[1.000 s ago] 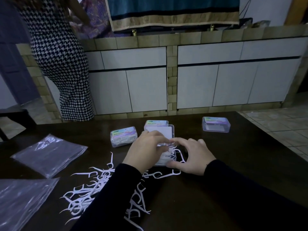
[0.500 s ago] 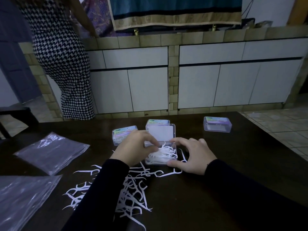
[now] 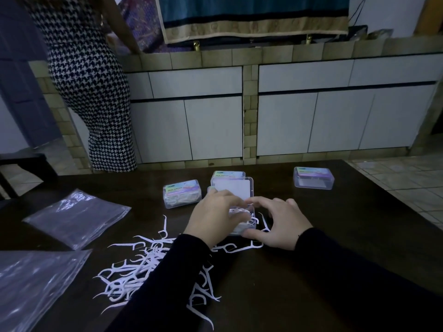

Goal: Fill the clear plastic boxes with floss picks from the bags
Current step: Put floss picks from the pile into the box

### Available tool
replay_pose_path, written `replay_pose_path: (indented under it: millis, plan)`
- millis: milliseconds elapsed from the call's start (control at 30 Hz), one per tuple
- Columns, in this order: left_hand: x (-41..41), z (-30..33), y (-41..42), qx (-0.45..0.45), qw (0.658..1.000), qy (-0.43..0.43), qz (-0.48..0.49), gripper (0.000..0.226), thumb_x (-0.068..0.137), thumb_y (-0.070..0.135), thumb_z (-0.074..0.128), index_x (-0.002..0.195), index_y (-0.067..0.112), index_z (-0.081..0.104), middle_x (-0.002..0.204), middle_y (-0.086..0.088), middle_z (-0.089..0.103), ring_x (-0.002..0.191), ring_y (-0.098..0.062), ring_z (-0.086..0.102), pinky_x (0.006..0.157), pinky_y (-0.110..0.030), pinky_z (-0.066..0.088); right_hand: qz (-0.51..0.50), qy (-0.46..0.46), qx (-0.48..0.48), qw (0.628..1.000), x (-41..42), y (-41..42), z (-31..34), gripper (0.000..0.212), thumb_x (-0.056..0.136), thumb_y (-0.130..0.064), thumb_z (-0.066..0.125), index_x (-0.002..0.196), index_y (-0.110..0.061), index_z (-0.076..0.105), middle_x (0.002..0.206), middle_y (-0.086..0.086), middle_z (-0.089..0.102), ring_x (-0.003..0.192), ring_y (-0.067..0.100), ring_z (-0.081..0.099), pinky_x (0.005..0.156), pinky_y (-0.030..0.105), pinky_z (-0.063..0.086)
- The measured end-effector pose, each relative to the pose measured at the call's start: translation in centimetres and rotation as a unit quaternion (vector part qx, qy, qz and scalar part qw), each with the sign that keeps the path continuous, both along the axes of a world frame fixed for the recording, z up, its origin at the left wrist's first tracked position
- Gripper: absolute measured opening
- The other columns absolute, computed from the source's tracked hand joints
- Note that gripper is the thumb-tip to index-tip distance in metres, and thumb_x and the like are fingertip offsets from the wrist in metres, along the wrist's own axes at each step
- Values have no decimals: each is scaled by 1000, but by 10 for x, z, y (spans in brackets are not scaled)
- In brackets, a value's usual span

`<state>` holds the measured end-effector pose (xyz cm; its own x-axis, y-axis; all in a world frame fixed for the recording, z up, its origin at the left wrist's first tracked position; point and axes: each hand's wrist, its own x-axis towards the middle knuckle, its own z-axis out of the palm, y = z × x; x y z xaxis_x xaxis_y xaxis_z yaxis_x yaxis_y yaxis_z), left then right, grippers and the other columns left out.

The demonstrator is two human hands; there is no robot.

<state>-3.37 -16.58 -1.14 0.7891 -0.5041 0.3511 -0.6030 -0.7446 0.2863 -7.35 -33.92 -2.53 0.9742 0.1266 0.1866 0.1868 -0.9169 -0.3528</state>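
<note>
An open clear plastic box (image 3: 249,226) with its lid (image 3: 233,190) raised stands mid-table, holding white floss picks. My left hand (image 3: 212,218) lies over the box's left side, fingers pressing on the picks inside. My right hand (image 3: 279,222) grips the box's right side, thumb at its front corner. A heap of loose floss picks (image 3: 134,269) is spread on the dark table (image 3: 335,248) to the left, partly hidden by my left sleeve. A filled, closed box (image 3: 182,193) sits left of the open one, another (image 3: 227,174) behind it.
A closed clear box (image 3: 314,177) stands at the back right. Two clear plastic bags (image 3: 76,218) (image 3: 31,286) lie flat at the left. A person in a houndstooth dress (image 3: 91,87) stands beyond the table by white cabinets (image 3: 311,116).
My left hand drew back to the left, uncovering the picks in the box, then moved back over them. My right hand stayed on the box's right side.
</note>
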Motion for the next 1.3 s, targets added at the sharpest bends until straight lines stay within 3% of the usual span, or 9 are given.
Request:
replay_pose_path:
  millis: [267,400,500,633,767,900,1033,1167,1300]
  plan:
    - [8,1,17,-15,1000,3,25,24,86,48,63,103,34,70,108,15,64,102,-7,48,88,-26,41,-10,4,-13,1000,1,1,-1,73,78,-68,60,140,-44,32,131,-15,52,101,3,37,95,28,28]
    - [1,3,8,-4,1000,9,-22,27,90,44,59,115,37,67,118,15,62,108,-7,48,89,-23,39,-5,0,-2,1000,-1,0,-1,71,79,-66,60,140,-44,33,127,-17,52,97,2,35,94,27,28]
    - [-5,3,3,17,999,13,-45,21,91,47,57,106,41,70,118,17,60,108,-7,45,89,-28,43,4,-13,8,1000,1,-1,-3,70,78,-68,60,139,-43,36,128,-17,55,108,5,46,101,31,27]
    - [-2,3,7,16,1000,-3,-26,22,90,45,58,106,39,71,117,17,60,106,-5,44,86,-23,41,0,-9,-5,1000,1,1,-2,70,79,-67,60,140,-42,35,129,-15,54,114,8,47,103,32,27]
    - [-7,7,6,-33,997,26,-62,19,91,33,60,106,39,70,115,18,57,106,-2,43,88,-22,41,2,-15,-5,1000,0,0,-2,71,79,-67,60,140,-40,36,129,-15,55,113,8,47,102,32,28]
    - [-9,10,7,21,996,46,-76,28,89,21,54,103,38,71,118,20,54,105,-1,38,89,-24,41,9,-16,3,1000,2,0,-4,70,77,-70,59,138,-41,38,128,-16,56,113,7,49,103,33,28]
    - [-5,10,13,-4,997,52,-59,32,85,14,54,101,36,72,114,19,56,106,-3,41,92,-28,42,6,-16,-9,1000,2,-1,-4,71,78,-70,58,139,-42,36,131,-16,54,115,7,47,102,31,28]
    - [-7,11,10,-54,994,68,-62,34,87,17,56,112,38,65,118,17,53,114,-2,41,96,-24,38,4,-14,-8,1000,2,-1,-4,72,79,-68,59,141,-40,35,131,-14,54,114,9,47,101,31,28]
    - [-6,7,5,-6,998,55,-30,25,92,27,54,115,34,62,119,16,58,110,-1,43,87,-20,37,4,-18,-2,1000,4,-2,-6,73,78,-68,59,141,-40,35,131,-16,55,116,8,47,101,31,27]
